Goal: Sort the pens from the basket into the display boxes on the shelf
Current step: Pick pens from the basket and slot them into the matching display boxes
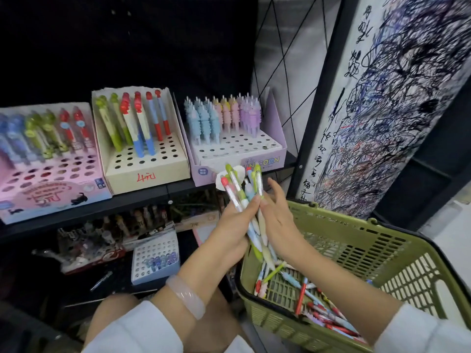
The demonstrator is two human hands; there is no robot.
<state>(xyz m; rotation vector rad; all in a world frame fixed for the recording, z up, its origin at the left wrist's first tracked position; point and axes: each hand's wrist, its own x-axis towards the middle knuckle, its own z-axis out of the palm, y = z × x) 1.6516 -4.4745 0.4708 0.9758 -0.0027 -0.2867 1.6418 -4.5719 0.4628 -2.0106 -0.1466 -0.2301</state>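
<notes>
Fingers (248, 207) of the left hand (229, 225) clamp a bunch of about six pens (242, 197); the right hand (277, 215) pinches one of them. Three boxes (145, 169) on the shelf (158, 192); one basket (356, 250) holds more.

scribbled test panel (397, 103), pale bangle (186, 296)

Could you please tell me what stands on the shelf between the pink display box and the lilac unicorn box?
In the head view, a cream display box holding green, red and blue pens stands between the pink box and the lilac unicorn box.
</notes>
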